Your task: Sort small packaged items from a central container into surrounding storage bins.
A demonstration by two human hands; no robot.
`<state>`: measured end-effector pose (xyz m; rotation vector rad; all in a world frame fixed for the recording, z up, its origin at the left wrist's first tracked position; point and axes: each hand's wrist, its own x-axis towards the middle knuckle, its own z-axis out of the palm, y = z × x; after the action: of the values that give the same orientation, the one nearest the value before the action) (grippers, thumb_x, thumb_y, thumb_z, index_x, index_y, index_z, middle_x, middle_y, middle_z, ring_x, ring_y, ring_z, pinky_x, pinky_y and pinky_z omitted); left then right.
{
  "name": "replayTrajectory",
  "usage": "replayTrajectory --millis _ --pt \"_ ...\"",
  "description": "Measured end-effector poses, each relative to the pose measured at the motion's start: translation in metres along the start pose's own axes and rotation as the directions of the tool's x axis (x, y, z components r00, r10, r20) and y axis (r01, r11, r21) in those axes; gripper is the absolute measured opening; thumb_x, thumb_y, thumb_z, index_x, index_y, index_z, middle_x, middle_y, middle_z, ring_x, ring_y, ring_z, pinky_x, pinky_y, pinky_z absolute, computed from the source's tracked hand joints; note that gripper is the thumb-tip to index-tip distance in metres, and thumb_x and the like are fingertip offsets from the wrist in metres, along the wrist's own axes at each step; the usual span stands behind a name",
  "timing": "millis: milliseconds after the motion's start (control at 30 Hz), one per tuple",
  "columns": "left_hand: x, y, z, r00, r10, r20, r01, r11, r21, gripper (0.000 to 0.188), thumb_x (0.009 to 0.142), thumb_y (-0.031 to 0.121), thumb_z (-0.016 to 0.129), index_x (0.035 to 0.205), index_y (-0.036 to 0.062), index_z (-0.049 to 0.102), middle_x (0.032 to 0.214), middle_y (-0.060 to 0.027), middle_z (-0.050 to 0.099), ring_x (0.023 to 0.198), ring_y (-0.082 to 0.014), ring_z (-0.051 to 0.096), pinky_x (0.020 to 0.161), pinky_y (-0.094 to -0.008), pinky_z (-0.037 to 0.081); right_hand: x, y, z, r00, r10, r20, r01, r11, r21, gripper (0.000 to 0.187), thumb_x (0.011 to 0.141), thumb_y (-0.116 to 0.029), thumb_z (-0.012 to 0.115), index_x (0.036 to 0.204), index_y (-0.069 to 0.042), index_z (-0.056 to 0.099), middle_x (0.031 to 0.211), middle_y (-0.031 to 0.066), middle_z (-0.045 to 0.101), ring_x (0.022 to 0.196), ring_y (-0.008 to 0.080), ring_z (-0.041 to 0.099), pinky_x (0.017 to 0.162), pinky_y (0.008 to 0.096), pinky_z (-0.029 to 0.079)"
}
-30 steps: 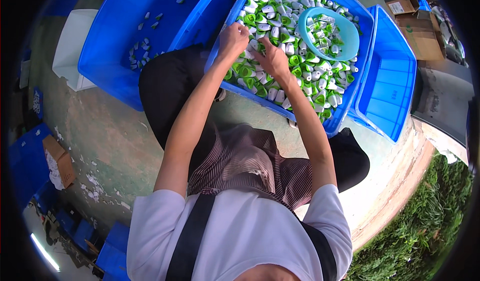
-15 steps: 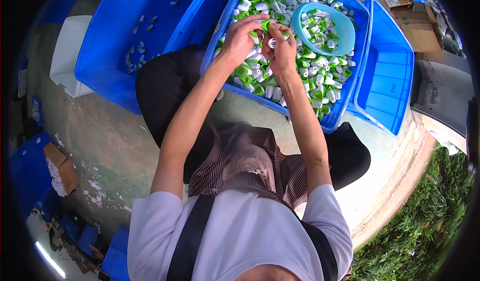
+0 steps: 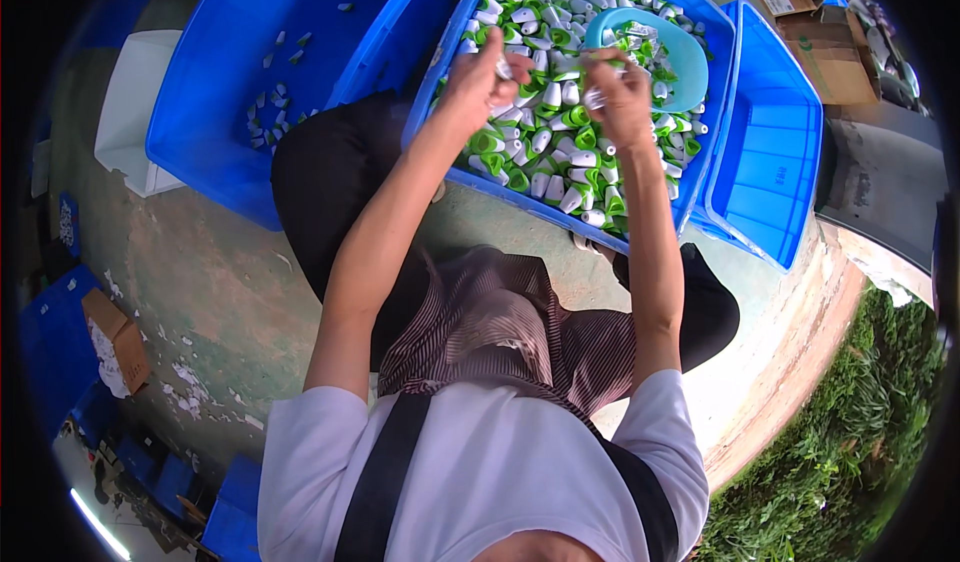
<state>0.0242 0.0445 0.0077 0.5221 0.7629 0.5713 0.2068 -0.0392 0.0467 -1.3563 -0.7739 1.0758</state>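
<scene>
Over a blue crate (image 3: 548, 218) heaped with white-and-green plastic pieces (image 3: 556, 94), my two hands are apart. My left hand (image 3: 474, 88), above the heap's left side, has its fingers curled round a small white piece (image 3: 504, 68), with the thumb pointing up. Beside the bowl's left edge, my right hand (image 3: 622, 102) is bent inward and blurred. Something pale shows at its fingertips, but I cannot make out what it is. A light-blue bowl (image 3: 690, 74) rests tilted on the heap, with small clear-and-green parts inside.
Left of the crate stands a larger blue bin (image 3: 205, 92) with several scattered pieces on its bottom. Another blue crate (image 3: 768, 152) leans at the right. Cardboard boxes (image 3: 826, 54) lie at the far right. My knees flank the crate's near side.
My hands were together over the heap, working at a green-and-white piece. Now they have parted: the right has moved right toward the bowl, the left slightly left.
</scene>
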Motion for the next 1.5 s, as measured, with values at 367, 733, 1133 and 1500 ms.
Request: replayTrajectory --millis 367,733,1133,1500 --pt "0.001 -0.012 0.002 0.992 0.080 -0.098 -0.057 0.973 0.223 0.028 0.095 0.030 0.056 0.098 0.0040 0.065 0.067 0.0005 0.054 0.057 -0.0110 0.055 0.043 -0.0211 0.031 0.072 0.053 0.023 0.770 -0.463 0.439 0.407 -0.173 -0.897 0.009 0.082 -0.006 0.054 0.091 -0.004 0.052 0.085 0.0135 0.060 0.089 0.0329 0.056 0.080 0.0410 0.045" --pt "0.017 -0.016 -0.008 0.957 0.206 -0.202 -0.188 0.977 0.105 0.018 0.094 0.020 0.057 0.104 0.0070 0.064 0.092 0.0018 0.060 0.082 -0.0065 0.051 0.058 -0.0239 0.041 0.036 0.035 0.055 0.709 -0.505 0.492 0.690 0.359 -0.628 0.025 0.079 -0.007 0.064 0.104 -0.002 0.059 0.087 0.0155 0.061 0.077 0.0293 0.062 0.068 0.0386 0.050" --pt "-0.004 0.002 0.008 0.924 0.359 0.132 -0.282 0.404 0.870 0.060 0.090 0.056 0.052 0.080 -0.0011 0.068 0.065 -0.0101 0.064 0.051 -0.0185 0.058 0.049 -0.0311 0.044 0.001 0.040 0.025 0.960 0.071 0.272 -0.078 0.997 0.015 0.018 0.094 -0.016 0.056 0.102 0.000 0.054 0.082 0.0100 0.066 0.065 0.0136 0.061 0.056 0.0238 0.049" --pt "0.009 -0.015 -0.008 0.990 0.028 -0.142 0.010 0.966 0.258 0.032 0.090 0.038 0.062 0.098 0.0069 0.065 0.074 -0.0012 0.058 0.051 -0.0098 0.052 0.037 -0.0179 0.032 0.043 0.073 0.009 0.995 -0.094 0.014 0.020 0.060 -0.998 0.032 0.082 -0.026 0.057 0.106 -0.006 0.051 0.075 0.0195 0.065 0.070 0.0414 0.064 0.064 0.0517 0.050"
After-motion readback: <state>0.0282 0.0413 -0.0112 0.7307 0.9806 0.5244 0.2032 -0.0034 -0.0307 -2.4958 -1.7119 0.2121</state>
